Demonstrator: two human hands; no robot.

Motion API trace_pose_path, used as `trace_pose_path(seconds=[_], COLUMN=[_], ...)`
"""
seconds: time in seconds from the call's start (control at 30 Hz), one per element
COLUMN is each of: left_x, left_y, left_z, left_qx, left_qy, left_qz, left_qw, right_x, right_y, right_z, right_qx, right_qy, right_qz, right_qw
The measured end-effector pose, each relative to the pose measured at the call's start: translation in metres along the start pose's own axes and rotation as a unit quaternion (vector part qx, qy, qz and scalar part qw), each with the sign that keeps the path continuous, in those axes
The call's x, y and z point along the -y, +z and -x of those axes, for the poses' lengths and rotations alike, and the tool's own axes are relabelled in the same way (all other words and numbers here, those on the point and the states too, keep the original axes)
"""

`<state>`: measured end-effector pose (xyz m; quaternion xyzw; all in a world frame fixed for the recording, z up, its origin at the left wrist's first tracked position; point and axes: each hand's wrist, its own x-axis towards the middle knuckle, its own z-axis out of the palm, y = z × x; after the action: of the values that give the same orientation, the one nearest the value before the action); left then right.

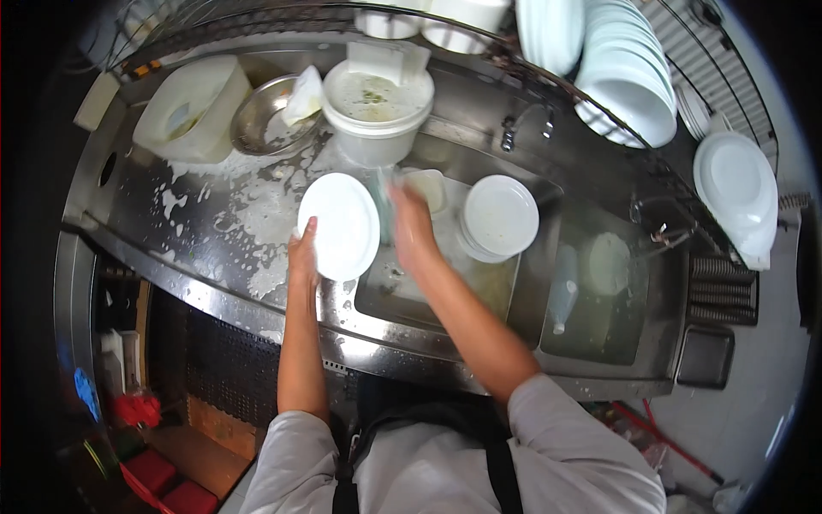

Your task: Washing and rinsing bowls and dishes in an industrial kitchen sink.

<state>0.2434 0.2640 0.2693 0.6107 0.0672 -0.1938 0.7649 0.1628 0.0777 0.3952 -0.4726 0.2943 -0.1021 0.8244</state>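
My left hand (304, 249) grips the left rim of a white oval plate (340, 226), thumb on its face, tilted over the edge between the drainboard and the sink. Just right of the plate, my right hand (411, 221) is blurred by motion. A pale green scrubbing cloth (384, 212), blurred too, is held along its fingers. Beyond that hand a small pale container (429, 189) is partly hidden. A stack of white plates (501, 215) stands in the left sink basin (401, 308), to the right of my hand.
Behind the plate stands a white bucket (376, 144) of foamy water. Left of it are a steel bowl (247, 125) and a translucent tub (221, 138). The right basin (600, 321) holds water and a submerged bottle (564, 289). A dish rack (552, 77) with stacked bowls (632, 103) overhangs the back.
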Motion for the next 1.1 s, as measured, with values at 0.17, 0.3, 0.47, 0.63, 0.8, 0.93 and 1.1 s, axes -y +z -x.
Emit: trace_pose_path(seconds=[0.17, 0.3, 0.47, 0.63, 0.8, 0.93, 1.1], left_x=[0.028, 0.064, 0.108, 0.18, 0.292, 0.378, 0.395], left_y=[0.064, 0.09, 0.203, 0.347, 0.437, 0.494, 0.527], left_z=[0.045, 0.064, 0.123, 0.243, 0.292, 0.301, 0.286], left_qx=[-0.049, -0.059, 0.138, 0.358, 0.252, 0.228, 0.219], left_qy=[-0.053, -0.026, 0.041, -0.028, -0.137, -0.118, -0.071], left_qz=[-0.045, -0.029, -0.226, -0.232, -0.223, -0.13, -0.319], left_qw=[0.996, 0.997, 0.963, 0.904, 0.931, 0.958, 0.92], right_x=[0.102, 0.023, -0.043, -0.029, -0.006, -0.03, -0.054], right_y=[0.016, -0.077, -0.308, -0.495, -0.594, -0.663, -0.69], right_z=[-0.071, -0.014, 0.063, 0.146, 0.171, 0.153, 0.111], right_qx=[0.037, -0.091, -0.235, -0.366, -0.379, -0.362, -0.15], right_qy=[-0.24, -0.315, -0.226, -0.109, -0.007, -0.15, -0.209], right_qz=[0.028, 0.492, 0.328, 0.314, 0.556, 0.64, 0.65], right_qw=[0.97, 0.806, 0.887, 0.869, 0.739, 0.661, 0.715])
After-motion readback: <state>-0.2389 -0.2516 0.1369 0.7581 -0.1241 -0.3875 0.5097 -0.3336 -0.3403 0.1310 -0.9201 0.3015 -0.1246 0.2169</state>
